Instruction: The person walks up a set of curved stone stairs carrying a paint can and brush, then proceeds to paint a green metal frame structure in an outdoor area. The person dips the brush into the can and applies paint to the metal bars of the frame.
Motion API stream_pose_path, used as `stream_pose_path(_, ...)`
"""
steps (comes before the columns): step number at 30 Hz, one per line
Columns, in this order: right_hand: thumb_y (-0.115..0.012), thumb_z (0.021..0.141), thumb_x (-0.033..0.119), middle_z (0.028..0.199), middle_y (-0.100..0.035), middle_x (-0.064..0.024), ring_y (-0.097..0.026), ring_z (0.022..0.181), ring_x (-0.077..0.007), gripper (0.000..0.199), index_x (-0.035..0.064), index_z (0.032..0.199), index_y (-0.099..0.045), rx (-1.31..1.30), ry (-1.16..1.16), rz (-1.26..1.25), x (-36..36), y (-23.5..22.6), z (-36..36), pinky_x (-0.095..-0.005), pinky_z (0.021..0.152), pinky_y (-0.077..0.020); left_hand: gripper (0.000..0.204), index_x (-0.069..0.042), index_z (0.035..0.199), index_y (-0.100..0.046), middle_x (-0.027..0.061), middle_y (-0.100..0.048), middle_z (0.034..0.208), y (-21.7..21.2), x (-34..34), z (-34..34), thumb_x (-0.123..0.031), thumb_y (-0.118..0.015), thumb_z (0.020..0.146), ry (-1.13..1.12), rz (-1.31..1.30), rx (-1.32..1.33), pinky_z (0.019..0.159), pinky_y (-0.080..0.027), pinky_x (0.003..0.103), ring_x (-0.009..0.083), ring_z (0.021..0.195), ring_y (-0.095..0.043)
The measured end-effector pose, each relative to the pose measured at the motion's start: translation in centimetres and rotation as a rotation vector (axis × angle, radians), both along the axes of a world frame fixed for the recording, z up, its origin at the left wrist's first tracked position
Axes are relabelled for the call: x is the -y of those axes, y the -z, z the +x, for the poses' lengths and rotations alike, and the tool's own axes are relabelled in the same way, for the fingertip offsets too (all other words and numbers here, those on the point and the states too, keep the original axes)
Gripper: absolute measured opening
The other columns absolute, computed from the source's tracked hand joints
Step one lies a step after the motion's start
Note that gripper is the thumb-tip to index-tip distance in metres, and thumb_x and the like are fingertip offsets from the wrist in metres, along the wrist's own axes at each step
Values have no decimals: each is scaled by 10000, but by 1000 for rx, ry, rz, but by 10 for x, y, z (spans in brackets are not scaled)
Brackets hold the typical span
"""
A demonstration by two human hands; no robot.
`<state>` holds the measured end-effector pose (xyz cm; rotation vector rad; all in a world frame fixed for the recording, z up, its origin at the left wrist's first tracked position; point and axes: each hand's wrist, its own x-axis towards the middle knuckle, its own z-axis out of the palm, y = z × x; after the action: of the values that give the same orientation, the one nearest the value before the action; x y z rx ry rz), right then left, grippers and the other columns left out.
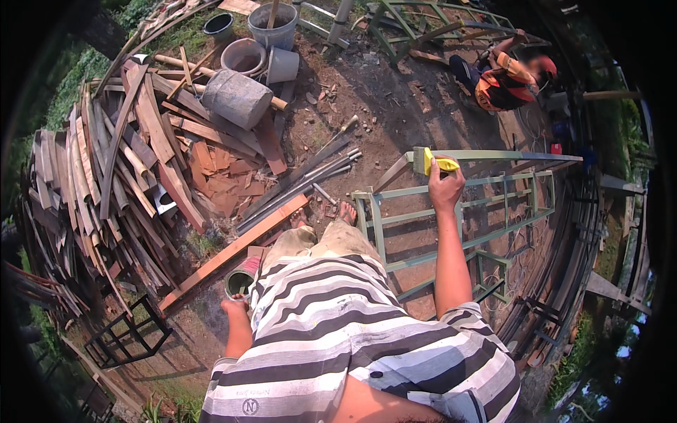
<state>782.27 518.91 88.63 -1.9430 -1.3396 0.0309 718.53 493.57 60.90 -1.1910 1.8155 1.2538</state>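
Observation:
My right hand is closed around the yellow handle of a wide paintbrush. Its bristles, coated pale green, rest at or just above the near end of a green-painted metal beam; whether they touch, I cannot tell. Below that beam stands a welded frame of light green metal bars, beside my legs. Low at my left side, my left hand holds a small paint can at its rim, with greenish paint inside. The fingers of that hand are partly hidden by the can.
Stacked wooden boards fill the left side, with a long plank near my feet. Several buckets lie beyond. Metal pipes lie ahead. A co-worker in orange crouches at the far right beside another green frame.

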Motion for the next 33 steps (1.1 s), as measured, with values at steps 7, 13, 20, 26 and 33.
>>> stream_pose_path(7, -710, 852, 186, 988, -698, -186, -689, 898, -423, 194, 26, 944, -651, 385, -371, -495, -78, 11, -19, -525, 766, -547, 242, -80, 812, -424, 83, -467, 702, 9, 4, -18, -288, -341, 901, 123, 19, 59, 614, -406, 376, 213, 603, -454)
stream_pose_path(13, -696, 830, 211, 1006, -686, -207, -668, 945, -455, 246, 26, 983, -642, 517, -502, -654, -114, 36, -9, -551, 802, -531, 287, -109, 856, -480, 11, -529, 737, 14, 35, -22, -321, -311, 948, 15, 57, 62, 730, -489, 352, 165, 585, -504)
stream_pose_path(20, -718, 850, 356, 895, -702, -291, -692, 901, -466, 416, -58, 883, -697, 335, -279, -609, -128, 27, 27, -527, 796, -545, 321, -66, 826, -477, 61, -544, 719, 4, 20, -1, -324, -316, 928, -61, 102, 1, 783, -517, 367, 207, 604, -536)
stream_pose_path(26, -762, 861, 327, 789, -727, -227, -742, 774, -348, 392, -64, 877, -729, 199, -17, -395, -85, 17, 74, -444, 695, -547, 466, -78, 841, -506, 24, -512, 679, 35, 59, -18, -489, -327, 967, -73, 141, -2, 676, -489, 342, 164, 556, -482)
stream_pose_path(33, -753, 898, 263, 793, -748, -172, -741, 754, -249, 267, -1, 928, -774, -113, -41, -339, -57, 39, 84, -384, 706, -544, 291, -58, 832, -472, 88, -481, 696, 2, 47, 33, -317, -364, 910, -103, 12, 13, 604, -461, 380, 236, 592, -470)
